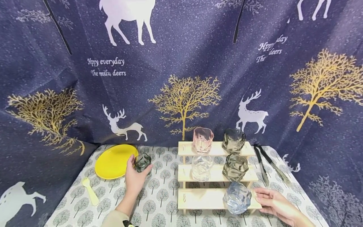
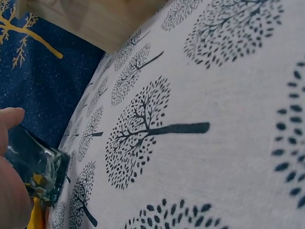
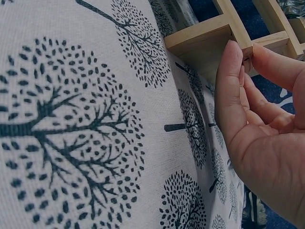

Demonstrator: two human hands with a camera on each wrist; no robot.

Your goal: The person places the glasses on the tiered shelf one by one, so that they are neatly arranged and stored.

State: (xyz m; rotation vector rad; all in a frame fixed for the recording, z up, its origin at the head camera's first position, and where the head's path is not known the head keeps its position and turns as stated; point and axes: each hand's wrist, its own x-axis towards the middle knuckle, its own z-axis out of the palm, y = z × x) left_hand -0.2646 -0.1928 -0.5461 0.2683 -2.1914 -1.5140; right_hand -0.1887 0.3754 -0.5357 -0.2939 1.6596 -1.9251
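My left hand [image 1: 135, 177] grips a dark green glass cup [image 1: 142, 161] between thumb and fingers, beside the yellow plate [image 1: 113, 170]. The left wrist view shows that cup [image 2: 40, 164] just over the tree-print cloth. My right hand [image 1: 273, 201] pinches the right end of the lowest tier of a three-tier wooden rack [image 1: 201, 198]; in the right wrist view, thumb and fingers meet at the wooden corner [image 3: 240, 45]. A bluish glass cup [image 1: 237, 198] stands on that tier. Above it are a clear cup [image 1: 202, 168], a pink cup [image 1: 203, 140] and two smoky ones [image 1: 235, 167].
A pale yellow fork [image 1: 90, 191] lies on the cloth at the left, in front of the plate. Black-handled tongs [image 1: 265, 165] lie right of the rack. A dark blue printed curtain [image 1: 181, 56] hangs behind the table [image 1: 161, 201].
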